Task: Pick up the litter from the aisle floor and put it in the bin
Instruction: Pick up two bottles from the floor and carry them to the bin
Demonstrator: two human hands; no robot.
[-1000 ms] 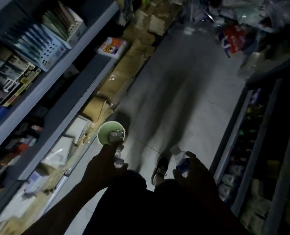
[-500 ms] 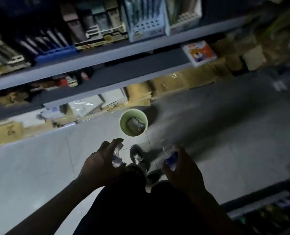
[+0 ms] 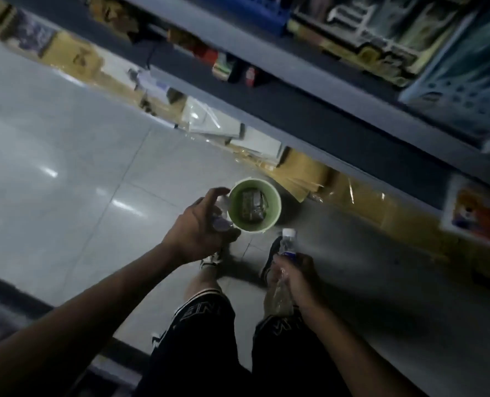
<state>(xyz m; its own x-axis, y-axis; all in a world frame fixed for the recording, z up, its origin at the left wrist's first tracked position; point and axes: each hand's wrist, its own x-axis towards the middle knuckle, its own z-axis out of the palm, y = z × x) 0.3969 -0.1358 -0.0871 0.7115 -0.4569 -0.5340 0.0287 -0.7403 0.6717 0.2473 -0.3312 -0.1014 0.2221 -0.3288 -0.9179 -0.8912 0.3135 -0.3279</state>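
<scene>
Where the grey shelving (image 3: 309, 116) meets the tiled aisle floor (image 3: 66, 167), a green bin (image 3: 275, 207) stands on the tiles, a crumpled wrapper (image 3: 252, 204) lying inside. Left hand (image 3: 200, 227) is just beside the bin's rim, fingers (image 3: 215, 193) curled round a crushed clear bottle (image 3: 222, 222). Right hand (image 3: 295, 276), nearer the body above the shoes (image 3: 209, 257), grips a second plastic bottle (image 3: 285, 253), white cap pointing toward the bin.
</scene>
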